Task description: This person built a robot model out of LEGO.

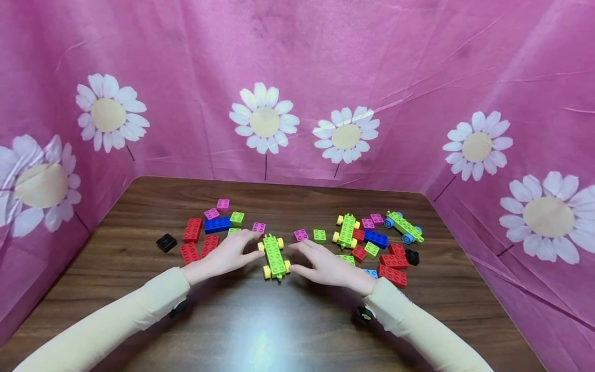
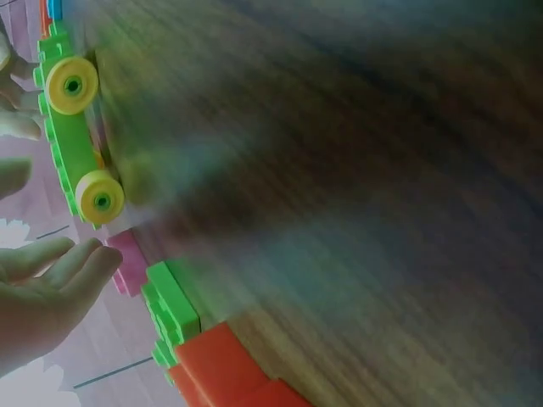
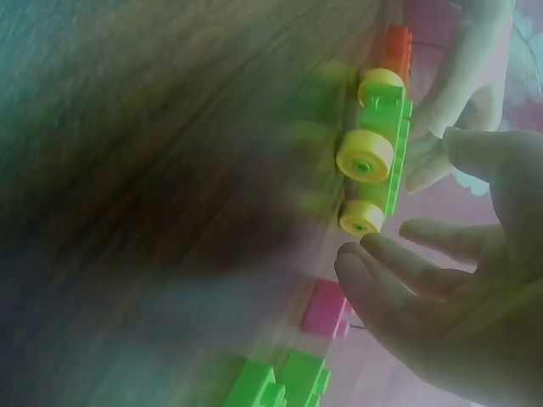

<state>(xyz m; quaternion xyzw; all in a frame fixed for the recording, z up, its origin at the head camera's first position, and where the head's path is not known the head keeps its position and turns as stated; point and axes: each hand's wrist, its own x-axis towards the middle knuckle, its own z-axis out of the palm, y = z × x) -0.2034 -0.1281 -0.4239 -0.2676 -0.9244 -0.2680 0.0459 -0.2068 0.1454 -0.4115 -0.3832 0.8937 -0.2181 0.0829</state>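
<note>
Between the two hands a lime-green toy car base [image 1: 275,256] with studs and yellow wheels stands on the table. My left hand [image 1: 228,257] is at its left side, the thumb close to a wheel. On the other side my right hand [image 1: 321,262] has its fingers spread loosely beside it. The left wrist view shows the car base [image 2: 72,140] apart from the left fingers [image 2: 51,271]. In the right wrist view the right fingertips are close to a wheel of the car base [image 3: 390,153]; whether they touch it I cannot tell. Neither hand holds anything.
Left of the hands lie red bricks [image 1: 192,230], a blue brick [image 1: 217,224], pink bricks and a black brick [image 1: 166,242]. To the right are several more bricks, a second yellow-wheeled base [image 1: 346,231] and a blue-wheeled base [image 1: 403,227]. A pink flowered cloth [image 1: 297,51] surrounds the table.
</note>
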